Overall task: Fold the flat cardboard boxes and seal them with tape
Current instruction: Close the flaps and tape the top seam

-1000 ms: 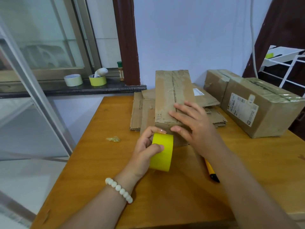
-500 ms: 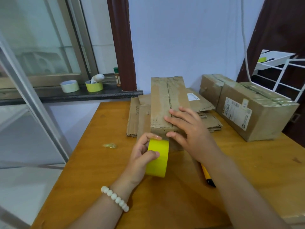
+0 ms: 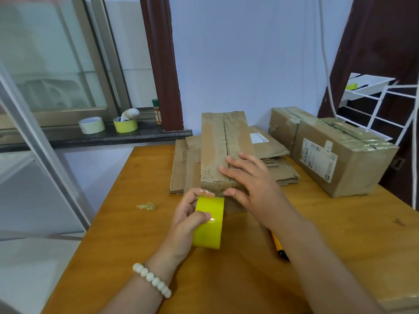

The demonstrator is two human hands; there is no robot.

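A long folded cardboard box [image 3: 217,148] stands on the wooden table [image 3: 127,227], its top seam running away from me. My left hand [image 3: 188,214] grips a yellow tape roll [image 3: 209,223] held against the box's near end. My right hand [image 3: 249,177] lies flat on the box's near top, fingers straight, thumb at the front edge beside the roll. Flat cardboard sheets [image 3: 183,164] lie stacked under and behind the box.
Two sealed boxes [image 3: 335,155] sit at the right. A yellow-and-black cutter [image 3: 280,248] lies partly under my right forearm. A crumpled tape scrap [image 3: 147,206] is at the left. Two tape rolls [image 3: 125,125] rest on the window sill. A white wire rack [image 3: 385,114] stands far right.
My hands and the roll have stayed in place on the box's near end. The view has tilted slightly.
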